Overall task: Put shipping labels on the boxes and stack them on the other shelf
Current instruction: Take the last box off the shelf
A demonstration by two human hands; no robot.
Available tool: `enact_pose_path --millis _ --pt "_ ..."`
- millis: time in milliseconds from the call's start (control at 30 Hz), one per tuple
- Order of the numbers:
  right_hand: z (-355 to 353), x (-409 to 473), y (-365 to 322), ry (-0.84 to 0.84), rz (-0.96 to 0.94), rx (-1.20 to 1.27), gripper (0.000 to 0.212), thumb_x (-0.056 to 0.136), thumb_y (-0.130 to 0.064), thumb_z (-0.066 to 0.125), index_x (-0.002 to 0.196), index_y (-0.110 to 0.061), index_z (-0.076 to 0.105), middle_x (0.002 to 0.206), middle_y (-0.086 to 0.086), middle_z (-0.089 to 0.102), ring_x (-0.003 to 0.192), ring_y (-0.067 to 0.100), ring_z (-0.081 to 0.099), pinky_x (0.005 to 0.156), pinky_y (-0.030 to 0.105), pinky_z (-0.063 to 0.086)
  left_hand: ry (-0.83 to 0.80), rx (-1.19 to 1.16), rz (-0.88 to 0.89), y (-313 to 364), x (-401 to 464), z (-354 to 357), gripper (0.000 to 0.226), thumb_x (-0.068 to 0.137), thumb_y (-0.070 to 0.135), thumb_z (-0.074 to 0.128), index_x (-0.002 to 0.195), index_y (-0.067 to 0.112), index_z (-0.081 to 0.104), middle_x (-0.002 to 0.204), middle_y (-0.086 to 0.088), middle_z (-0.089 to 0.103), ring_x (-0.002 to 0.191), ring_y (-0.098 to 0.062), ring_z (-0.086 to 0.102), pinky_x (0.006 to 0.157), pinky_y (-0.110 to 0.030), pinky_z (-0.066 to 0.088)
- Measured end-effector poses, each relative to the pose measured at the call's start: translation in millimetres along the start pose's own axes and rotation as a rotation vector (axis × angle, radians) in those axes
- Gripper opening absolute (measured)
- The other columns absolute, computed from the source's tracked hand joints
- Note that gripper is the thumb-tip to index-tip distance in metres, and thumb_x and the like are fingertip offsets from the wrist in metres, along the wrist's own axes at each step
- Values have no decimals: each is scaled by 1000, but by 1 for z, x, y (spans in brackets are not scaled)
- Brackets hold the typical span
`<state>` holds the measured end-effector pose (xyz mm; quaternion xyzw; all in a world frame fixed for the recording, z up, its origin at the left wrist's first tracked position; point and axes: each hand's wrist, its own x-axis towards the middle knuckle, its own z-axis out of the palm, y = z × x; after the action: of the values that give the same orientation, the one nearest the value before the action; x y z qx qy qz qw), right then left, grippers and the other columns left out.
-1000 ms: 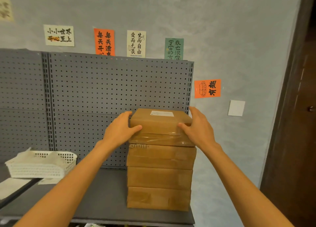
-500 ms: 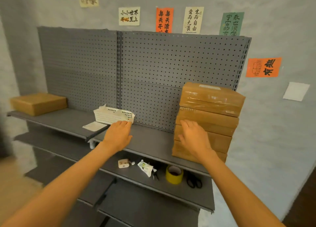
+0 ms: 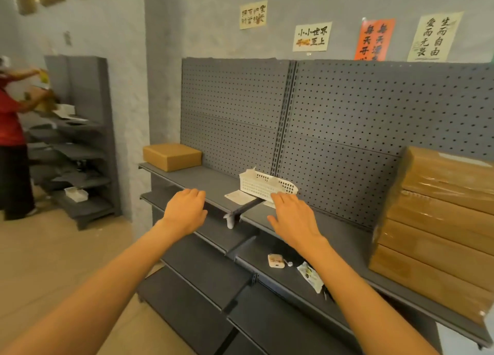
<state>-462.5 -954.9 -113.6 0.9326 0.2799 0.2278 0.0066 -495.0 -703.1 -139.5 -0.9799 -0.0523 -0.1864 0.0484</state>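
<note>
— Hands?
— Left hand [image 3: 185, 212] and right hand [image 3: 292, 217]: both empty, fingers loose, held over the front edge of the upper shelf [image 3: 211, 187].

— Stock?
— Lone cardboard box [image 3: 172, 157], far left end of that shelf, long axis along the shelf; left hand nearer. Stack of taped boxes [image 3: 438, 229], right end. Label sheet [image 3: 240, 196] beside the white basket [image 3: 267, 186], just ahead of the right hand.

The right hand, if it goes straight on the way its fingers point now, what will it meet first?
Probably the white basket. The right hand is open, its fingertips pointing up-left toward the basket's near wall, with a paper sheet on the shelf just before it. Depth is unclear, so the hand may pass above the sheet.
</note>
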Motion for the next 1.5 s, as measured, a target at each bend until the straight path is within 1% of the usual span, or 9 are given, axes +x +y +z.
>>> enact_pose_path --millis 133,233,367,567,700,967,1167,1300,1500 --pt "19 51 -61 -23 -45 28 41 93 -32 51 129 -12 46 128 6 53 116 24 48 90 33 43 14 -10 -43 -75 8 11 44 92 35 52 127 9 48 128 -11 55 120 -29 49 96 -38 42" --pt "31 91 -108 -25 -62 84 49 94 -39 52 132 -10 43 132 7 51 120 27 46 92 36 43 4 11 -86 -140 11 21 50 92 35 52 133 8 42 134 -11 49 124 -29 45 100 -38 40" --pt "48 136 -164 -45 -73 116 53 95 -44 48 135 -10 41 135 7 49 124 27 44 94 38 45 -14 38 -132 -218 15 32 45 91 31 51 128 7 45 131 -12 51 122 -30 47 99 -39 41" --pt "82 193 -222 -58 -132 129 50 97 -36 46 140 -12 37 141 6 45 128 25 42 96 35 43 -27 97 -150 -293 26 52 45 92 34 52 127 7 45 130 -11 52 119 -29 49 97 -36 40" --pt "112 230 -254 -93 -164 145 48 97 -31 45 140 -11 36 140 6 45 128 24 41 97 33 42 -55 71 -193 -339 37 78 44 91 32 53 127 7 46 128 -11 53 118 -29 50 97 -38 42" --pt "172 323 -298 -125 -184 168 47 97 -30 46 140 -10 37 139 7 47 128 24 42 98 34 42 -98 101 -236 -422 90 126 43 91 27 50 129 7 45 131 -11 51 121 -29 47 101 -38 39" --pt "210 419 -315 -84 -151 185 44 96 -29 48 134 -8 43 137 10 48 128 26 43 99 35 41 -94 155 -174 -476 179 151 47 90 32 53 129 6 47 131 -11 52 123 -29 45 103 -37 36" --pt "223 486 -319 -36 -135 171 38 94 -29 50 126 -9 48 128 9 55 118 26 50 89 34 43 -26 171 -118 -510 244 156 44 92 29 51 130 7 48 132 -11 53 124 -29 45 106 -36 33" --pt "245 558 -340 -43 -114 135 39 95 -23 48 131 -9 46 132 8 53 121 25 47 89 33 45 -37 181 -78 -562 302 180 41 93 33 50 126 9 50 130 -9 54 122 -28 46 108 -36 30"
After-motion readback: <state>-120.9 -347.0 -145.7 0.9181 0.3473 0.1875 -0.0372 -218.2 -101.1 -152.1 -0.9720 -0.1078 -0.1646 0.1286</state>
